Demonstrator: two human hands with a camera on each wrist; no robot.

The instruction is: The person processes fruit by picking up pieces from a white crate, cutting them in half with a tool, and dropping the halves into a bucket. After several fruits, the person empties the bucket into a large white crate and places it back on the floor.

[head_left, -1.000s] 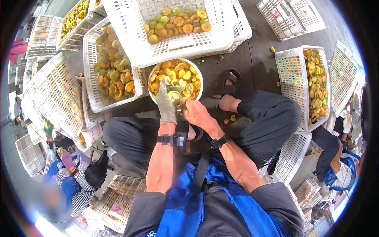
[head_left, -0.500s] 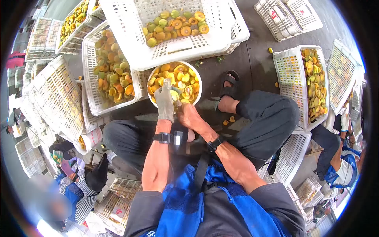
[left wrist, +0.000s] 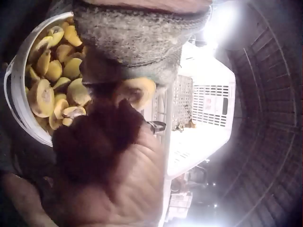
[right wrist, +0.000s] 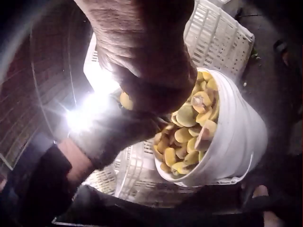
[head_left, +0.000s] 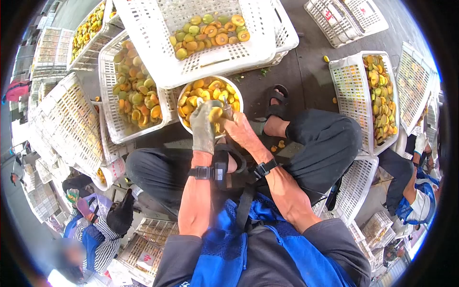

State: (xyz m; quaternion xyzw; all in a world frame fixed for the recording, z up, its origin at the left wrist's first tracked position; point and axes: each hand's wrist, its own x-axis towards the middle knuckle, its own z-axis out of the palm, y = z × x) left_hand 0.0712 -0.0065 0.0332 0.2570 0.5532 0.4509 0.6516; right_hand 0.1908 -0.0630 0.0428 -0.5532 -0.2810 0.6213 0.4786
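My left hand (head_left: 203,128), in a soiled grey glove, holds a yellow apricot (head_left: 215,114) between thumb and fingers. In the left wrist view, the brownish hollow of that apricot's cut face (left wrist: 140,91) shows. Close against it, my bare right hand (head_left: 242,131) has its fingers curled round a thin greyish tool (head_left: 228,103), mostly hidden by the fingers. Both hands are at the near rim of a white bucket (right wrist: 239,127), which is nearly full of halved apricots (right wrist: 185,115).
Beyond the bucket, a large white crate (head_left: 172,71) holds fruit. Another crate of apricots (head_left: 136,98) stands to its left, and a filled crate (head_left: 351,100) stands at right. Apricot pieces (head_left: 278,145) lie on the floor by my sandalled foot (head_left: 276,107). Other people sit at both sides.
The apricot's pale cut face showed upward in the left hand earlier; now a yellow rounded side is seen. The right hand has shifted slightly up and right, and the left thumb and fingers have moved.
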